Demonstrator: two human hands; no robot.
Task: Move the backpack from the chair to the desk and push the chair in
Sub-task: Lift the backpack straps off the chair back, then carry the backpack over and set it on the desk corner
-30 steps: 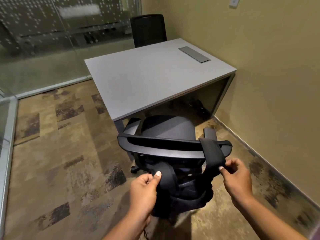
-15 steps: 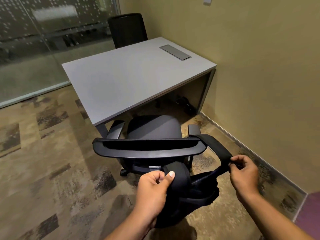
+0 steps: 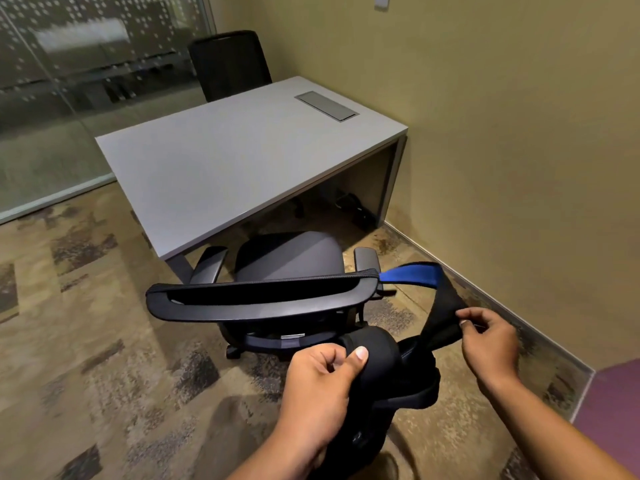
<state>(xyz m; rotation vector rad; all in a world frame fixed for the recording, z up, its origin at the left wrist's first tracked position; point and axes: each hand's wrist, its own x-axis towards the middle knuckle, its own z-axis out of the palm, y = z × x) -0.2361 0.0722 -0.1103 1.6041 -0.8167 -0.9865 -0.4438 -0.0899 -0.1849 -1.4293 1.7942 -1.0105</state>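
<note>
Both hands are on the black fabric backpack (image 3: 391, 382), which hangs behind the black office chair with grey armrests (image 3: 277, 296), near its right corner. The left hand (image 3: 322, 386) is clenched around one padded shoulder strap. The right hand (image 3: 491, 341) pinches the other strap, blue on its underside. It looks clear of the backrest, hard to say. The flat grey rectangular desk (image 3: 242, 161) sits just beyond the chair.

Left hand (image 3: 320, 386) closed in a fist, thumb pressed forward. Right hand (image 3: 491, 341) pinching, fingers curled, forearm extended.
</note>
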